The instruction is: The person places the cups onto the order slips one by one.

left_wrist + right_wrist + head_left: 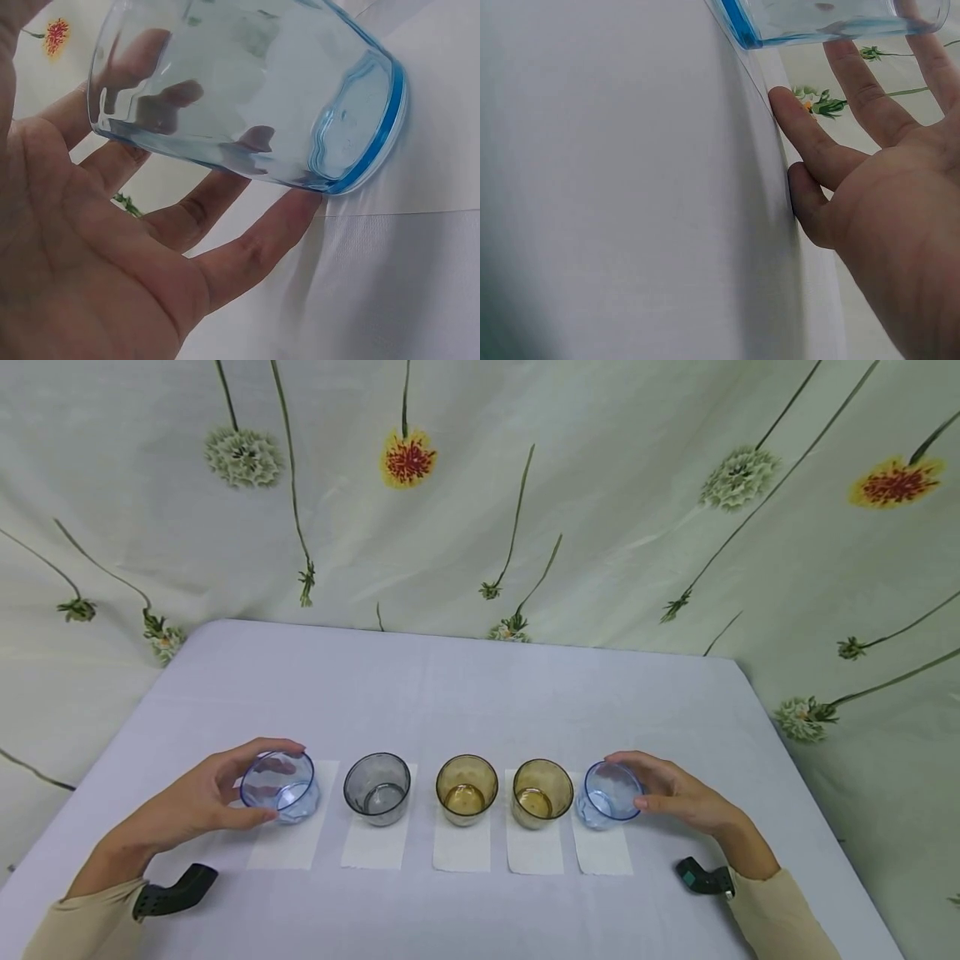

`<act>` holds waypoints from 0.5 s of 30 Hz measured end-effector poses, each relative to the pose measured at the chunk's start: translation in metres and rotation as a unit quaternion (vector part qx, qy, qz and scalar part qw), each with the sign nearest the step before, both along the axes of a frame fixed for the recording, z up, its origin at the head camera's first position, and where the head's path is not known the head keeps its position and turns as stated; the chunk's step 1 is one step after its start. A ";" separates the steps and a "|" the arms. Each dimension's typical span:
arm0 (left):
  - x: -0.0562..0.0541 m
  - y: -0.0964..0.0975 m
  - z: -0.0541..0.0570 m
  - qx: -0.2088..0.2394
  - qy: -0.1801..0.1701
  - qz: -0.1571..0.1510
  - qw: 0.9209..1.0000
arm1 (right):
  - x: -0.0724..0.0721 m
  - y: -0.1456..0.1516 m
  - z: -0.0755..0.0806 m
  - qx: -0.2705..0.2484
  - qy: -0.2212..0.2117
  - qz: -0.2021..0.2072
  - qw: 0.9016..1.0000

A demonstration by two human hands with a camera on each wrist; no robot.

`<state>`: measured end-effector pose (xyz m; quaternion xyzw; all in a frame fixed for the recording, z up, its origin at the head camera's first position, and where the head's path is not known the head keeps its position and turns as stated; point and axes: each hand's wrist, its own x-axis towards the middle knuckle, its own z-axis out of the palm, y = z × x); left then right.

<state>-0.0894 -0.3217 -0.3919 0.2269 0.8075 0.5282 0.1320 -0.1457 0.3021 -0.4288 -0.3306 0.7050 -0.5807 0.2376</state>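
My left hand [210,789] holds a clear blue glass [298,803] at the left end of a row, thumb on the near side and fingers round the far side. In the left wrist view, fingertips show through the glass wall [247,97]. At the right end my right hand [678,793] grips a matching blue glass [597,810], thumb and forefinger by its rim. The right wrist view catches only this glass's lower part [840,22], with the lower fingers [817,142] spread beside it. Both glasses stand upright, open end up.
Between the blue glasses stand a grey glass [377,789] and two amber glasses, one left [467,789] and one right [542,793]. White paper slips [461,852] lie under the row on a white-covered table [450,693]. Behind hangs a flowered cloth [600,527].
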 end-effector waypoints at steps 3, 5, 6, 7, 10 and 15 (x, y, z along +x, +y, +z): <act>-0.001 0.000 0.000 0.005 -0.008 0.001 1.000 | -0.001 0.001 -0.001 -0.003 0.004 0.003 1.000; -0.001 0.000 0.000 0.002 -0.009 0.002 1.000 | 0.000 0.001 -0.001 -0.002 0.002 -0.001 1.000; -0.001 0.000 0.000 0.000 -0.006 0.001 1.000 | 0.000 0.000 -0.001 0.000 0.002 -0.002 1.000; -0.002 0.000 0.000 -0.002 -0.007 0.003 1.000 | 0.000 0.000 -0.001 0.000 0.002 -0.003 1.000; -0.001 0.000 0.001 -0.005 -0.009 0.004 1.000 | 0.001 -0.001 0.001 0.003 -0.003 -0.005 1.000; 0.001 0.000 0.000 -0.004 -0.020 0.013 1.000 | 0.001 -0.002 0.003 0.003 -0.002 -0.007 1.000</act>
